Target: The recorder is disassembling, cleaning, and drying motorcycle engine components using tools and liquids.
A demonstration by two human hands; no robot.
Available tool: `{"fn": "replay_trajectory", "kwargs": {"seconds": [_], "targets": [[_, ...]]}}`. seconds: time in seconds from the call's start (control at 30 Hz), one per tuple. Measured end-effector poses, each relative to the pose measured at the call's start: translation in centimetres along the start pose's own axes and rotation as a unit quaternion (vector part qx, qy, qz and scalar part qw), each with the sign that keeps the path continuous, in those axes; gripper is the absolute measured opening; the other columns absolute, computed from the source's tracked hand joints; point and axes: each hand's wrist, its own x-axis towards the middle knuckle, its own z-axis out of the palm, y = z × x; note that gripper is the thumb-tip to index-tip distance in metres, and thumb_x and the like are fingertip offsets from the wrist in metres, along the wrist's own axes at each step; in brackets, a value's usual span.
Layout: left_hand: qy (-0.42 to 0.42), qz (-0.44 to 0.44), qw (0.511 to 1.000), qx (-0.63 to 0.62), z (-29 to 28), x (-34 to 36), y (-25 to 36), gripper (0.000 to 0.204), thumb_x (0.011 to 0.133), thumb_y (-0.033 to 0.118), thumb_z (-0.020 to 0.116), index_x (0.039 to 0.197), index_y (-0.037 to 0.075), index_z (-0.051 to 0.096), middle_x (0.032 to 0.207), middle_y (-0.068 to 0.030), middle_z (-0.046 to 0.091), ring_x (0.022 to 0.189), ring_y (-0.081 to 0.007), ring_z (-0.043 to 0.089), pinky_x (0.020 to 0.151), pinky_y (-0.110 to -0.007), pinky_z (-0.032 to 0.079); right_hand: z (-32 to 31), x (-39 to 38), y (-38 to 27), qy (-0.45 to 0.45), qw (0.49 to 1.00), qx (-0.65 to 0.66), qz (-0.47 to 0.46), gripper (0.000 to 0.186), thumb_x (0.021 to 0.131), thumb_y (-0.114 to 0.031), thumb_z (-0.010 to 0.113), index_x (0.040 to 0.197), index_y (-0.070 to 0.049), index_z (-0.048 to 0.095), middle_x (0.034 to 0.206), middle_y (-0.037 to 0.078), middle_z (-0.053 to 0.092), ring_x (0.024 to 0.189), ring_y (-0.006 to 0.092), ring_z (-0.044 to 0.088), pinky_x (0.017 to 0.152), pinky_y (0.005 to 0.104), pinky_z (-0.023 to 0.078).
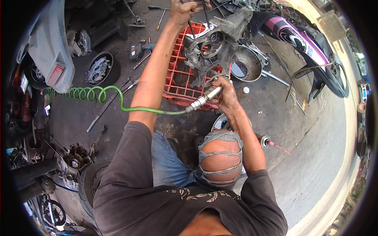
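Observation:
My right hand point(226, 94) is closed round a metal air blow gun point(212, 93), just below a grey engine casing point(197, 49). A green coiled hose point(138, 109) runs from the gun's fitting across my left forearm. The casing rests on an upturned-looking red plastic crate point(179, 80), with round openings facing up. At the top edge, my left hand point(184, 11) is closed on thin dark rods point(191, 29) that reach down to the casing's far edge. Their upper ends are out of view, so I cannot tell whether they are joined.
A round metal pan point(246, 65) stands right of the crate, near a small white cap point(246, 90). A spray can point(265, 141) lies by my right forearm. Left are a cordless power tool point(136, 51), a long bar point(103, 112) and wheel point(103, 70). Pink-black motorcycle bodywork point(293, 35) lies right.

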Motion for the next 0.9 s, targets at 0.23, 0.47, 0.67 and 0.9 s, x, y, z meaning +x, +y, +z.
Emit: {"fn": "replay_trajectory", "kwargs": {"seconds": [0.23, 0.47, 0.67, 0.9], "targets": [[-0.055, -0.063, 0.992, -0.09, -1.1, -0.6, -1.7, 0.046, 0.079, 0.002, 0.045, 0.125, -0.003, 0.054, 0.105, -0.0151, 0.067, 0.098, -0.0283, 0.067, 0.089, -0.043, 0.055, 5.4, -1.5, -1.8, -0.05, 0.985, -0.149, -0.065, 0.019, 0.082, -0.023, 0.055, 0.088, -0.005, 0.056, 0.073, 0.004, 0.055, 0.055, 0.0146, 0.055, 0.046, 0.0263, 0.04], [-0.038, -0.04, 0.997, -0.063, -2.4, -0.8, -2.6, 0.047, 0.079, 0.003, 0.047, 0.125, -0.002, 0.054, 0.104, -0.0136, 0.066, 0.095, -0.0274, 0.067, 0.085, -0.04, 0.054, 6.6, 1.4, -4.9, 0.001, 0.976, -0.188, -0.114, 0.021, 0.081, -0.027, 0.055, 0.082, -0.006, 0.056, 0.073, 0.005, 0.057, 0.06, 0.0146, 0.055, 0.049, 0.0262, 0.036], [0.062, -0.028, 0.997, 0.024, 0.7, -1.1, -2.4, 0.035, 0.078, -0.002, 0.05, 0.111, -0.005, 0.062, 0.091, -0.012, 0.068, 0.081, -0.0218, 0.069, 0.08, -0.034, 0.057, 2.3, 4.4, -9.0, 0.106, 0.964, -0.112, -0.219, 0.016, 0.079, -0.024, 0.054, 0.078, -0.008, 0.057, 0.069, 0.003, 0.055, 0.056, 0.0126, 0.051, 0.046, 0.026, 0.033], [0.043, 0.002, 0.996, 0.075, -0.2, -1.0, -2.6, 0.037, 0.081, 0.005, 0.05, 0.116, -0.002, 0.059, 0.092, -0.009, 0.066, 0.078, -0.0179, 0.066, 0.071, -0.029, 0.054, -1.1, 4.0, -13.9, 0.076, 0.943, -0.125, -0.3, 0.012, 0.08, -0.017, 0.051, 0.079, -0.006, 0.057, 0.07, 0.004, 0.057, 0.057, 0.0148, 0.056, 0.043, 0.0258, 0.035]]}}
